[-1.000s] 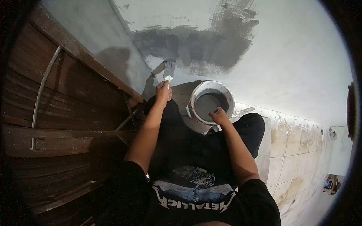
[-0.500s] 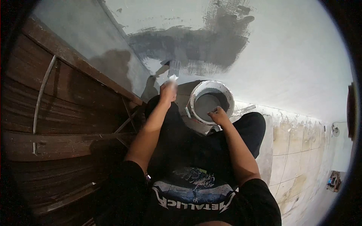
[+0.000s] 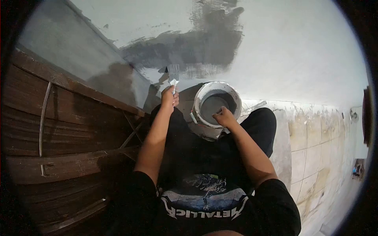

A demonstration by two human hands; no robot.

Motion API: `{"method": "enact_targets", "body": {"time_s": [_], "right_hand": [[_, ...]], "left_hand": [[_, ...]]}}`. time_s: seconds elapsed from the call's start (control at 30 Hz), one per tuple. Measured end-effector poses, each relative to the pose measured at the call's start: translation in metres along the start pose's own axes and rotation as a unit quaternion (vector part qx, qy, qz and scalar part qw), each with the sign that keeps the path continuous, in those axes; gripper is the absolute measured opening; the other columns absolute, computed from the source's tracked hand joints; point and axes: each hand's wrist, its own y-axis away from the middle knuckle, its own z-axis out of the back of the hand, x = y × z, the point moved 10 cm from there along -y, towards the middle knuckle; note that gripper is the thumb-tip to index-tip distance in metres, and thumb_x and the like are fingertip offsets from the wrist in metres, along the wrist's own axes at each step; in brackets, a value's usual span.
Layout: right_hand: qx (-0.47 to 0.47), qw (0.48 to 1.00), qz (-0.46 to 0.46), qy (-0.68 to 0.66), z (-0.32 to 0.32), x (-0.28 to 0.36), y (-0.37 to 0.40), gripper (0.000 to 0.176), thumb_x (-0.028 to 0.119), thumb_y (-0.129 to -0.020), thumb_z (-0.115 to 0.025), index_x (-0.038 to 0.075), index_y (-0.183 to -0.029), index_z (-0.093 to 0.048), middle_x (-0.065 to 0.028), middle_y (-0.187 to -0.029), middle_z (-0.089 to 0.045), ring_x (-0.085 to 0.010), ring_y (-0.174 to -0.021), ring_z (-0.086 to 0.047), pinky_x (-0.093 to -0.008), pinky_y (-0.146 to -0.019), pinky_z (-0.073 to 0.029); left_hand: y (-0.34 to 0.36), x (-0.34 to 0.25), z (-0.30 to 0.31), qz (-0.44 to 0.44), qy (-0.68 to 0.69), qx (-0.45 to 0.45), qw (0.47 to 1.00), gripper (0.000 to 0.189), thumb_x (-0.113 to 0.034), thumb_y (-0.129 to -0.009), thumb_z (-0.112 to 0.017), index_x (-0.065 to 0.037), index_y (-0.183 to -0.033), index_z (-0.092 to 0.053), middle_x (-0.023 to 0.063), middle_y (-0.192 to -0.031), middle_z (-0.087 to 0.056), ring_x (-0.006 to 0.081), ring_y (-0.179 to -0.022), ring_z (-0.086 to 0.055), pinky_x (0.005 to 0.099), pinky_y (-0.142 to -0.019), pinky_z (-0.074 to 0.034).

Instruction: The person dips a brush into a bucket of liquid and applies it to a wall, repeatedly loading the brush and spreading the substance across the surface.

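Note:
My left hand (image 3: 169, 97) grips the pale handle of a flat paintbrush (image 3: 173, 74), whose bristles touch the wall just below a dark grey painted patch (image 3: 189, 47). My right hand (image 3: 223, 117) rests on the near rim of a white bucket (image 3: 200, 98) that holds grey paint. The bucket sits tilted on the floor against the wall, between my hands and in front of my knees in black trousers.
A dark brown wooden door (image 3: 71, 129) with a thin metal bar (image 3: 42, 126) fills the left side. Stained beige floor tiles (image 3: 311, 157) run along the right. The pale wall (image 3: 299, 55) is unpainted to the right of the patch.
The left hand has shifted the brush slightly left along the lower edge of the grey patch. The view has tilted a little; the right hand stays on the bucket rim.

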Motion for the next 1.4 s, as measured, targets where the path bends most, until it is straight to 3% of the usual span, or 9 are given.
{"method": "enact_targets", "body": {"time_s": [0.27, 0.37, 0.57, 0.6, 0.67, 0.77, 1.0, 1.07, 1.4], "right_hand": [[-0.025, 0.996, 0.042, -0.080, 0.001, 0.008, -0.006, 0.037, 0.028, -0.075, -0.068, -0.004, -0.091, -0.058, -0.0253, -0.087, -0.063, -0.0391, -0.087, -0.062, -0.0433, -0.076, -0.048], [-0.022, 0.978, 0.135, -0.156, -0.008, 0.019, -0.008, 0.028, 0.026, -0.085, -0.064, 0.000, -0.095, -0.060, -0.0092, -0.081, -0.065, -0.0195, -0.075, -0.063, -0.0340, -0.068, -0.049], [0.168, 0.868, 0.015, -0.466, -0.053, 0.099, 0.019, 0.030, 0.027, -0.093, -0.051, 0.007, -0.113, -0.058, -0.0062, -0.099, -0.061, -0.0134, -0.085, -0.058, -0.0274, -0.069, -0.047], [0.151, 0.932, 0.022, -0.329, -0.046, 0.109, 0.016, 0.030, 0.026, -0.093, -0.051, 0.007, -0.115, -0.057, -0.0076, -0.097, -0.062, -0.0142, -0.086, -0.059, -0.0282, -0.070, -0.048], [0.121, 0.813, 0.015, -0.570, -0.063, 0.120, 0.001, 0.027, 0.024, -0.092, -0.051, 0.002, -0.105, -0.060, -0.0073, -0.087, -0.060, -0.0147, -0.077, -0.054, -0.0310, -0.064, -0.045], [0.126, 0.848, -0.054, -0.511, -0.070, 0.123, -0.005, 0.024, 0.020, -0.092, -0.049, 0.000, -0.090, -0.063, -0.0094, -0.089, -0.062, -0.0175, -0.077, -0.058, -0.0328, -0.063, -0.047], [0.052, 0.867, -0.086, -0.488, -0.086, 0.121, -0.018, 0.028, 0.013, -0.092, -0.043, -0.008, -0.092, -0.062, -0.0212, -0.082, -0.064, -0.0312, -0.058, -0.061, -0.0433, -0.050, -0.049], [0.047, 0.931, 0.007, -0.361, -0.101, 0.118, -0.042, 0.028, 0.012, -0.091, -0.042, -0.007, -0.091, -0.063, -0.0213, -0.082, -0.064, -0.0322, -0.058, -0.061, -0.0434, -0.050, -0.048], [-0.057, 0.901, -0.085, -0.421, -0.137, 0.110, -0.101, 0.038, 0.031, -0.091, -0.045, 0.004, -0.089, -0.072, -0.0140, -0.074, -0.063, -0.0259, -0.063, -0.059, -0.0377, -0.061, -0.047]], "left_hand": [[0.009, 0.031, -0.001, 0.060, -0.027, 0.076, 0.995, 0.024, -0.027, -0.096, -0.049, -0.004, -0.100, -0.054, 0.0011, -0.065, -0.048, 0.0117, -0.049, -0.044, 0.0276, -0.044, -0.036], [0.032, 0.028, -0.033, 0.063, -0.003, 0.104, 0.993, 0.025, -0.025, -0.093, -0.053, -0.003, -0.103, -0.058, 0.0039, -0.074, -0.057, 0.0154, -0.063, -0.055, 0.0303, -0.055, -0.045], [0.066, 0.022, -0.072, -0.010, -0.034, 0.182, 0.983, 0.026, -0.024, -0.090, -0.058, -0.002, -0.103, -0.063, 0.0072, -0.096, -0.064, 0.0166, -0.093, -0.059, 0.0302, -0.082, -0.045], [0.057, 0.033, -0.066, 0.001, -0.023, 0.181, 0.983, 0.028, -0.023, -0.089, -0.059, -0.001, -0.105, -0.063, 0.0077, -0.098, -0.064, 0.0176, -0.092, -0.059, 0.0318, -0.083, -0.044], [0.066, 0.034, -0.067, 0.029, -0.033, 0.216, 0.975, 0.032, -0.023, -0.087, -0.060, -0.002, -0.111, -0.061, 0.0063, -0.103, -0.063, 0.0171, -0.095, -0.058, 0.0283, -0.084, -0.043], [0.058, 0.039, -0.040, 0.030, 0.002, 0.144, 0.989, 0.043, -0.028, -0.091, -0.060, -0.003, -0.126, -0.054, 0.0046, -0.107, -0.061, 0.0136, -0.092, -0.056, 0.0253, -0.076, -0.042], [0.049, 0.034, -0.006, 0.022, -0.084, 0.048, 0.995, 0.059, -0.044, -0.097, -0.043, 0.000, -0.136, -0.039, 0.0136, -0.135, -0.046, 0.0242, -0.121, -0.046, 0.0366, -0.099, -0.037], [0.033, 0.039, 0.015, -0.027, -0.067, 0.057, 0.996, 0.059, -0.045, -0.097, -0.038, 0.000, -0.134, -0.038, 0.0141, -0.134, -0.045, 0.0254, -0.122, -0.045, 0.0388, -0.102, -0.034], [0.008, 0.024, 0.074, -0.037, 0.175, -0.045, 0.983, 0.037, -0.042, -0.091, -0.044, -0.006, -0.098, -0.041, 0.0056, -0.088, -0.042, 0.0197, -0.076, -0.040, 0.0341, -0.077, -0.034]]}}
